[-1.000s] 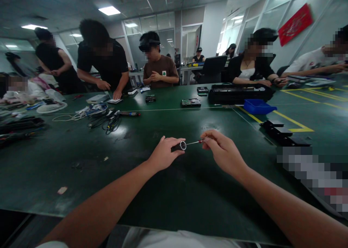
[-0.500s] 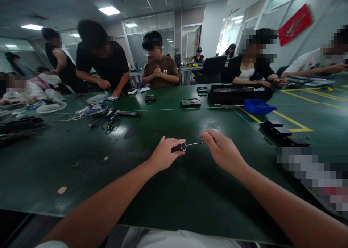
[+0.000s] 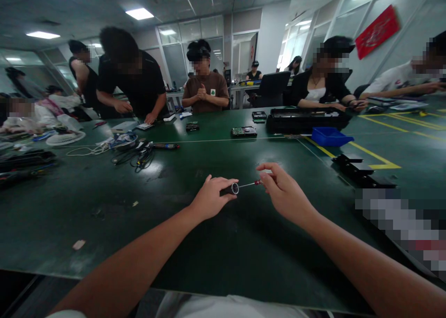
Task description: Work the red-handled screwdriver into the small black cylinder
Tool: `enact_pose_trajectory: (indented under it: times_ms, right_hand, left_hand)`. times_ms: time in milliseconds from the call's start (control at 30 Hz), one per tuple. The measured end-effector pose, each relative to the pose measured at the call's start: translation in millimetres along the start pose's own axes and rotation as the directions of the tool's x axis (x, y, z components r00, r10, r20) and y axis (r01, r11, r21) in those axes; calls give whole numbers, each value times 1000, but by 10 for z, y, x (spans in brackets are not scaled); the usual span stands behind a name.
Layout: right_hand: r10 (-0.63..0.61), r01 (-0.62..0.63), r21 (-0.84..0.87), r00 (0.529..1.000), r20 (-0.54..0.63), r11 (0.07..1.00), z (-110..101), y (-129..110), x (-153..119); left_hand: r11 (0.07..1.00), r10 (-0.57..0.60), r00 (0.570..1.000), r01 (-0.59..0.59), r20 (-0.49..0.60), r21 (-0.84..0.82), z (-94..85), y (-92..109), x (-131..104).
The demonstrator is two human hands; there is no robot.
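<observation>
My left hand (image 3: 211, 196) grips a short dark cylinder (image 3: 229, 189) with a pale ring at its open end, which faces right. In my right hand (image 3: 284, 188) is a screwdriver (image 3: 258, 182) with a red handle; most of the handle is hidden by the fingers. Its thin metal shaft reaches left to the ringed end of the cylinder. Whether the tip touches anything inside cannot be made out. The right index finger is lifted off the handle. Both hands are over the green table (image 3: 209, 262).
Ahead lie a hard drive (image 3: 244, 131), a long black casing (image 3: 308, 121) and a blue tray (image 3: 331, 136). Black brackets (image 3: 364, 171) lie to the right. Tangled cables (image 3: 137, 153) and an electric screwdriver (image 3: 166, 146) are at left. Several people sit or stand around the table.
My right index finger has lifted and straightened from the screwdriver's handle. My left hand and the cylinder have stayed in place. A person at the far left has shifted right.
</observation>
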State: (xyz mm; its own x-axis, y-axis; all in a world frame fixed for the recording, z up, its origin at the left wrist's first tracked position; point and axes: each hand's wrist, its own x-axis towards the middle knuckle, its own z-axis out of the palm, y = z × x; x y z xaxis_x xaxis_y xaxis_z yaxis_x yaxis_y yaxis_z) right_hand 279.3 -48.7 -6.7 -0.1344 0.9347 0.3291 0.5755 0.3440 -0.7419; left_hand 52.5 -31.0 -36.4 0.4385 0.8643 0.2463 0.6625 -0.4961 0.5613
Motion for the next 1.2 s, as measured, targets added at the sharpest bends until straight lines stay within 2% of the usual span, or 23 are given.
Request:
enact_pose_trajectory:
  times_ms: [133, 333, 467, 533, 633, 700, 767, 833, 1200]
  right_hand:
    - [-48, 47, 33, 999, 1, 998, -6, -33, -17]
    - [5, -5, -14, 1000, 21, 1000, -11, -22, -2]
    - [-23, 25, 100, 999, -27, 995, 23, 3, -13]
    - [10, -3, 181, 999, -35, 984, 37, 10, -2]
    - [135, -116, 416, 991, -17, 902, 52, 58, 53]
    - [266, -221, 600, 964, 14, 769, 61, 125, 103]
    - [335, -263, 636, 942, 7, 725, 74, 196, 140]
    - [336, -224, 633, 940, -60, 741, 91, 243, 149]
    - [100, -56, 361, 990, -103, 931, 67, 52, 35]
  left_hand:
    - [1000, -2, 1000, 2, -2, 6, -9, -1, -1]
    - [1000, 4, 1000, -4, 12, 11, -7, -14, -1]
    - [1000, -14, 1000, 14, 19, 24, -4, -17, -2]
    - [1000, -16, 1000, 15, 8, 13, -10, 1, -6]
    - [1000, 27, 1000, -27, -17, 6, -25, 38, -11]
    - [999, 47, 998, -46, -31, 24, -34, 46, -6]
    - [999, 21, 1000, -20, -23, 44, -41, 31, 8]
    - [999, -18, 1000, 18, 1, 50, -45, 5, 22]
    - [1000, -20, 1000, 20, 2, 18, -35, 1, 11]
